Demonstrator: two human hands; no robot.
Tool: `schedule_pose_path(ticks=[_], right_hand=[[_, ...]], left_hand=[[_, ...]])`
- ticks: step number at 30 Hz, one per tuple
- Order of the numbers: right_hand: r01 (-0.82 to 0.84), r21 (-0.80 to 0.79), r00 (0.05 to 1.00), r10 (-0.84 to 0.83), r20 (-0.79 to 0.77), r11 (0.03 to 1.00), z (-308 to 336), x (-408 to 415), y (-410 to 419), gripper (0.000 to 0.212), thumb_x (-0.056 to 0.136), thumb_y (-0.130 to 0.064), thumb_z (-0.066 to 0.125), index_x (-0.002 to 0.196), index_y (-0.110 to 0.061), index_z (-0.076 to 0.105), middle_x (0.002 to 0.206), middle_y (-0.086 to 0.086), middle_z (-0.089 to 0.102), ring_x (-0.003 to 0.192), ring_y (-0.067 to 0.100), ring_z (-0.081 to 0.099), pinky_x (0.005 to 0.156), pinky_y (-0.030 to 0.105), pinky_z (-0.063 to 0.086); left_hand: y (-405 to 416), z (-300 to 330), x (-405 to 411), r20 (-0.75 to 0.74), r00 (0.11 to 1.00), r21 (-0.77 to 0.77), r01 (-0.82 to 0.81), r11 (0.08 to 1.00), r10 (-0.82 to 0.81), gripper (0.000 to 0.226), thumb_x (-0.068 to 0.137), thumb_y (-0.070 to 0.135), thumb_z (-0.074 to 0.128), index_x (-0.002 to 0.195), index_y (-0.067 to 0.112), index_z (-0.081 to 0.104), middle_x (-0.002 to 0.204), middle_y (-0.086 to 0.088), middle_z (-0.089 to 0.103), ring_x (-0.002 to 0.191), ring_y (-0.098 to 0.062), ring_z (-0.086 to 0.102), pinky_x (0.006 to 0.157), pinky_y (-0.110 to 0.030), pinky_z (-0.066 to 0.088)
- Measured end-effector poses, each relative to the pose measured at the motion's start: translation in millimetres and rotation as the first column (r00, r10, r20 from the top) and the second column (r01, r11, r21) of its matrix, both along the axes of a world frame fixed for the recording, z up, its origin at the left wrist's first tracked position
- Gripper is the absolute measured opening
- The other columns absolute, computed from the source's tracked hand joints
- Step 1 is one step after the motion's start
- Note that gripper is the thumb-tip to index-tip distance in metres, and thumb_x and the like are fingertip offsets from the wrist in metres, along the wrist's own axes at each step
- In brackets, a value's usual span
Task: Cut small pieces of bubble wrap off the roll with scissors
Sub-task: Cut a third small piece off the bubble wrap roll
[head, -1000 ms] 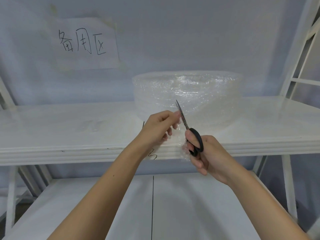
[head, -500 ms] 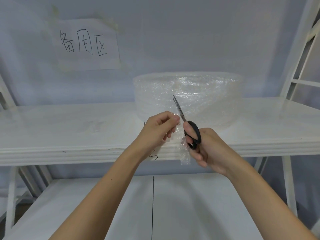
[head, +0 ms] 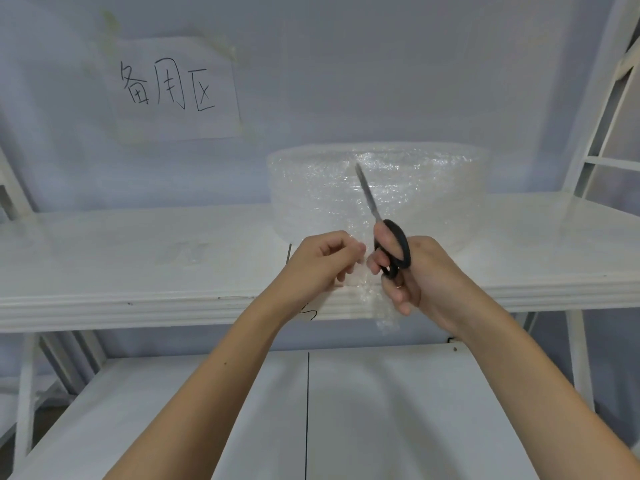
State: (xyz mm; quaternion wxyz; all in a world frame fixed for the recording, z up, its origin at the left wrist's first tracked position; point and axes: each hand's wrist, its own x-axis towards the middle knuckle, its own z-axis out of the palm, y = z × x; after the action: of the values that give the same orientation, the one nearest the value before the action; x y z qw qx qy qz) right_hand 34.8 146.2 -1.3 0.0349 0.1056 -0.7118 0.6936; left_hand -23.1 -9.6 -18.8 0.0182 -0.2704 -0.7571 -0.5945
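A clear bubble wrap roll (head: pixel 426 188) lies flat on the upper white shelf (head: pixel 138 265). A loose strip of bubble wrap (head: pixel 370 299) runs from the roll toward me and hangs over the shelf's front edge. My left hand (head: pixel 318 265) pinches this strip at its left side. My right hand (head: pixel 415 275) grips black-handled scissors (head: pixel 391 237); their blades are closed and point up and away, in front of the roll. The two hands are almost touching.
A paper sign (head: pixel 173 88) with handwritten characters is taped to the wall behind. A lower white shelf (head: pixel 381 410) lies under my forearms. White frame posts (head: pixel 602 109) stand at the right, and diagonal braces at the left.
My right hand has pushed the scissors forward and up along the strip, toward the roll. The blades now reach higher over the roll. My left hand has stayed on the strip.
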Motion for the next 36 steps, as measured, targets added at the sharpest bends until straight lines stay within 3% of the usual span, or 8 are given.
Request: schedule_pose_path(ticks=[3, 6, 9, 13, 20, 24, 32, 36], right_hand=[[0.120, -0.103, 0.990, -0.128, -0.067, 0.987, 10, 4, 10, 0.046, 0.068, -0.055, 0.061, 0.062, -0.010, 0.056, 0.076, 0.006, 0.066, 0.035, 0.018, 0.044, 0.034, 0.022, 0.036], [0.295, -0.163, 0.944, -0.314, -0.106, 0.942, 17, 4, 35, 0.041, 0.082, -0.050, 0.063, 0.076, -0.010, 0.066, 0.091, 0.004, 0.074, 0.041, 0.018, 0.048, 0.036, 0.024, 0.040], [0.454, -0.077, 0.878, -0.460, -0.131, 0.888, 13, -1, 65, 0.034, 0.088, -0.046, 0.062, 0.087, -0.012, 0.070, 0.094, 0.005, 0.073, 0.048, 0.018, 0.051, 0.038, 0.025, 0.043], [0.577, 0.031, 0.816, -0.574, -0.069, 0.816, 2, -11, 96, 0.038, 0.084, -0.043, 0.069, 0.090, -0.006, 0.070, 0.083, 0.009, 0.071, 0.052, 0.017, 0.050, 0.038, 0.022, 0.041], [0.630, 0.243, 0.761, -0.649, 0.000, 0.738, -8, -22, 115, 0.050, 0.081, -0.046, 0.072, 0.071, 0.002, 0.067, 0.062, 0.013, 0.062, 0.047, 0.021, 0.043, 0.045, 0.026, 0.037], [0.606, 0.542, 0.712, -0.700, -0.043, 0.583, -1, -25, 122, 0.053, 0.081, -0.050, 0.068, 0.062, -0.001, 0.058, 0.051, 0.009, 0.055, 0.045, 0.024, 0.045, 0.047, 0.026, 0.036], [0.510, 0.827, 0.665, -0.719, -0.203, 0.238, 0, -42, 125, 0.044, 0.079, -0.045, 0.066, 0.067, -0.005, 0.052, 0.070, 0.012, 0.056, 0.060, 0.027, 0.050, 0.050, 0.028, 0.033], [0.478, 0.854, 0.692, -0.687, -0.220, 0.208, 2, -50, 124, 0.043, 0.081, -0.042, 0.065, 0.063, -0.006, 0.049, 0.068, 0.012, 0.057, 0.058, 0.027, 0.052, 0.050, 0.027, 0.034]], left_hand=[[-2, 2, 2, 0.026, 1.000, 0.034, -0.015, 0.999, 0.014, 0.025, 0.096, 0.022, 0.059, 0.072, 0.017, 0.064, 0.061, 0.006, 0.052, 0.055, -0.009, 0.045, 0.060, -0.030, 0.035], [-3, 2, 2, 0.039, 0.999, 0.026, -0.024, 0.999, 0.023, 0.025, 0.096, 0.023, 0.059, 0.073, 0.015, 0.063, 0.062, 0.007, 0.052, 0.055, -0.009, 0.045, 0.056, -0.024, 0.035], [-3, 3, 1, 0.039, 0.999, 0.042, -0.035, 0.999, 0.034, 0.026, 0.096, 0.024, 0.059, 0.072, 0.016, 0.063, 0.063, 0.006, 0.053, 0.056, -0.010, 0.046, 0.057, -0.023, 0.037], [-4, 3, 0, 0.029, 0.999, 0.061, -0.029, 0.998, 0.027, 0.027, 0.097, 0.023, 0.058, 0.072, 0.015, 0.064, 0.065, 0.004, 0.054, 0.057, -0.011, 0.047, 0.059, -0.024, 0.039], [-4, 4, 3, 0.034, 0.999, 0.042, -0.033, 0.999, 0.032, 0.030, 0.097, 0.025, 0.059, 0.068, 0.019, 0.063, 0.064, 0.006, 0.055, 0.057, -0.010, 0.047, 0.059, -0.022, 0.039], [-4, 5, 3, 0.035, 0.999, 0.041, -0.038, 0.998, 0.037, 0.032, 0.097, 0.025, 0.059, 0.065, 0.022, 0.062, 0.065, 0.006, 0.055, 0.057, -0.010, 0.047, 0.061, -0.026, 0.038], [-4, 5, 3, 0.032, 0.999, 0.031, -0.040, 0.999, 0.039, 0.032, 0.097, 0.025, 0.058, 0.066, 0.020, 0.062, 0.065, 0.005, 0.055, 0.056, -0.009, 0.048, 0.061, -0.026, 0.039], [-4, 5, 3, 0.039, 0.999, 0.031, -0.032, 0.999, 0.031, 0.030, 0.097, 0.026, 0.059, 0.068, 0.019, 0.062, 0.065, 0.006, 0.055, 0.057, -0.010, 0.047, 0.062, -0.030, 0.037]])
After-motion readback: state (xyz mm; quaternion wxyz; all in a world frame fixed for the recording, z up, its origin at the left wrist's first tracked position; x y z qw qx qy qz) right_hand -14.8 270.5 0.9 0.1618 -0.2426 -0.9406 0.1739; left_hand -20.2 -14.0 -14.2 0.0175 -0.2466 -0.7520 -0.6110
